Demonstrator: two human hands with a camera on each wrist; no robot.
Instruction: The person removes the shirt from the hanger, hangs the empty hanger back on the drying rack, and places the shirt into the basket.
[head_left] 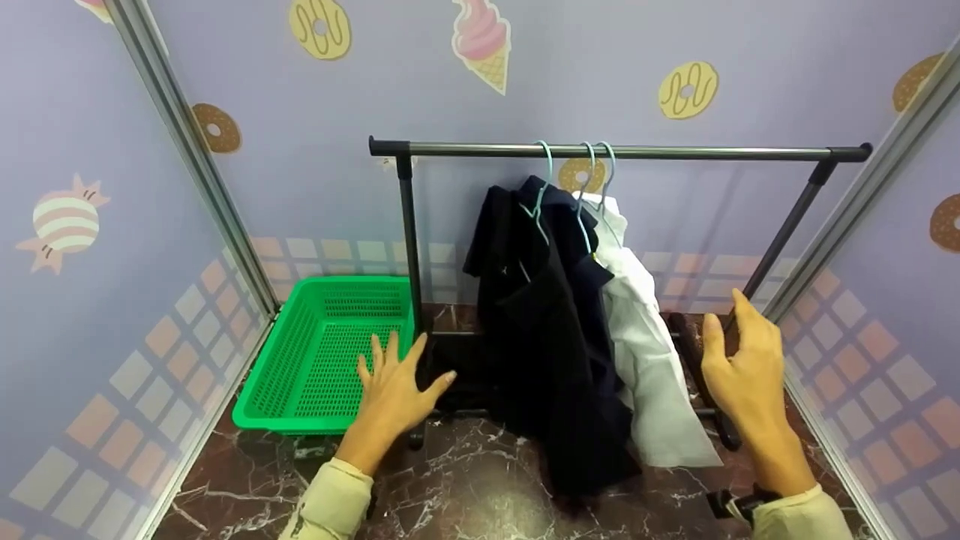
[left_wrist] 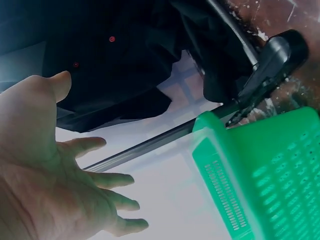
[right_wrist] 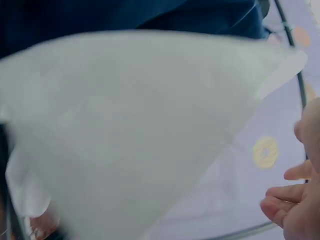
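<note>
Three garments hang side by side on light blue hangers from the rack's rail: a black garment with red buttons seen in the left wrist view, a dark navy garment, and a white shirt. My left hand is spread between the green basket and the black garment, its fingers straight and holding nothing. To the right of the white shirt, my right hand is raised with thumb and fingers apart, also holding nothing. In the right wrist view the white cloth fills most of the picture.
The rack's left post stands beside the basket, its right post near the right wall panel. Dark marbled floor lies in front. Patterned panels enclose the left, back and right.
</note>
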